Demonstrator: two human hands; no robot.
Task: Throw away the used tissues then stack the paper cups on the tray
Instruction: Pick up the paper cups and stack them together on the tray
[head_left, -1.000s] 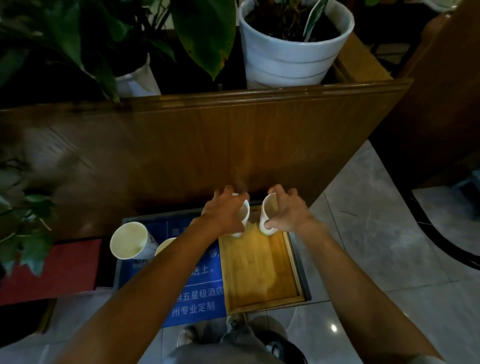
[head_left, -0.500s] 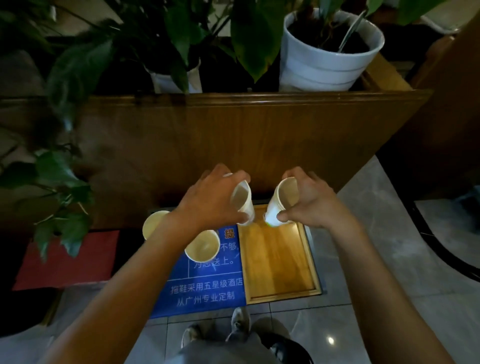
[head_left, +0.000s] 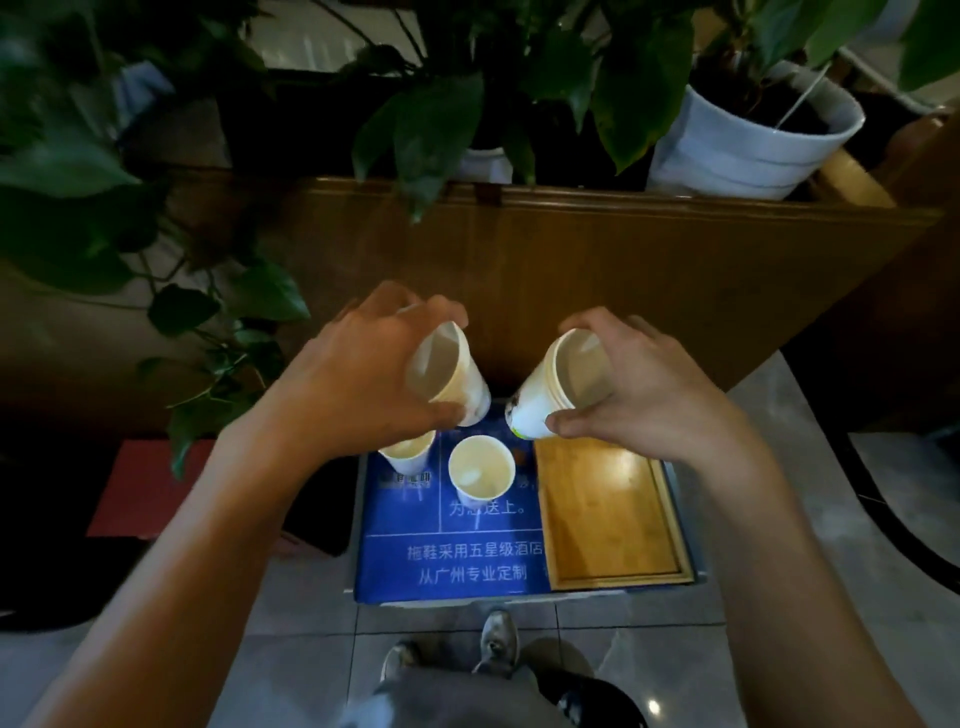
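Note:
My left hand (head_left: 358, 379) grips a white paper cup (head_left: 451, 375), tilted with its mouth toward me, in the air above the blue surface. My right hand (head_left: 644, 389) holds a second paper cup (head_left: 558, 387), tilted the same way, just left of the wooden tray's far end. The two held cups are a small gap apart. The wooden tray (head_left: 610, 514) lies bare on the right part of the blue surface. Two more paper cups stand upright left of the tray: one (head_left: 480, 475) in the open, one (head_left: 408, 454) partly hidden under my left hand. No tissues are in view.
A blue printed board (head_left: 457, 566) carries the tray and standing cups. Behind it rises a wooden planter wall (head_left: 571, 270) with a white pot (head_left: 743, 150) and leafy plants (head_left: 156, 218) overhanging at left. A red mat (head_left: 140, 488) lies left. My shoes (head_left: 467, 649) stand on the tiled floor.
Both hands have lifted their cups up off the tray's far end and toward me. The view has shifted, so the board, tray and standing cups now sit further right.

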